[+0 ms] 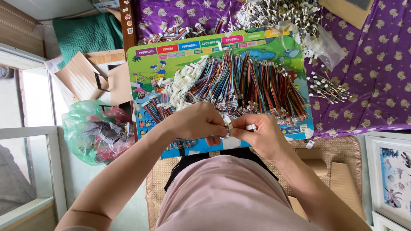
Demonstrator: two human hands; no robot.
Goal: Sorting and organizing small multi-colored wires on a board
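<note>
Both hands meet at the colourful board's [171, 64] six o'clock edge: left hand [201, 122] and right hand [257, 130] pinch a small white plastic connector [230, 126], probably wired; light, bendy, best held by its housing.

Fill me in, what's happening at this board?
A person's left hand and right hand meet over a colourful cartoon-printed board, pinching a small white plastic connector on thin wires. Rows of multicoloured wire harnesses lie across the board. A purple patterned cloth lies beneath.
</note>
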